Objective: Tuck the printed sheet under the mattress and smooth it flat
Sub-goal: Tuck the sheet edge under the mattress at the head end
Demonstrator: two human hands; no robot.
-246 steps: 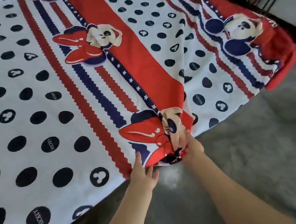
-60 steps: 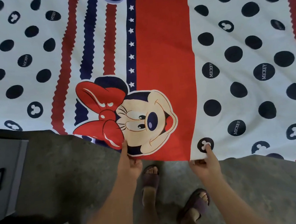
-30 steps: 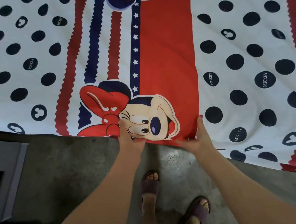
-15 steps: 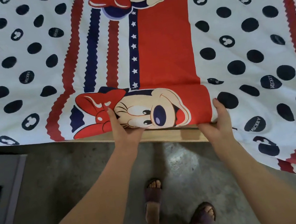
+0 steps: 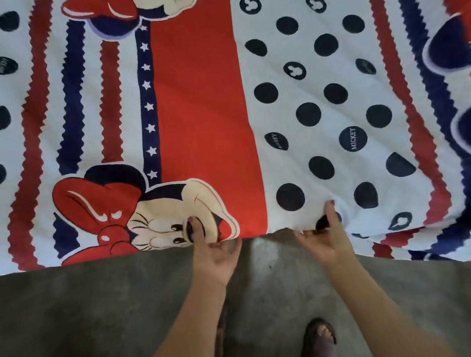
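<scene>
Along the near edge of the sheet [image 5: 200,92] both hands pinch the hem – left hand [image 5: 214,258] thumb on top, right hand [image 5: 327,241] too.

Matt cloth sheet [image 5: 201,98]; rough floor [image 5: 66,325]

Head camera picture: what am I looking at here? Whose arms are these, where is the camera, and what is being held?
No machine here: a person wears a wide-angle camera on the head, looking forward and down, so you see their own bare arms. The left hand and the right hand each pinch the near edge of the printed sheet, thumbs on top, fingers beneath. The sheet, with dark dots, red and blue stripes and cartoon mouse faces, covers the bed. Below lies a grey concrete floor, and a sandalled foot shows at the bottom.
</scene>
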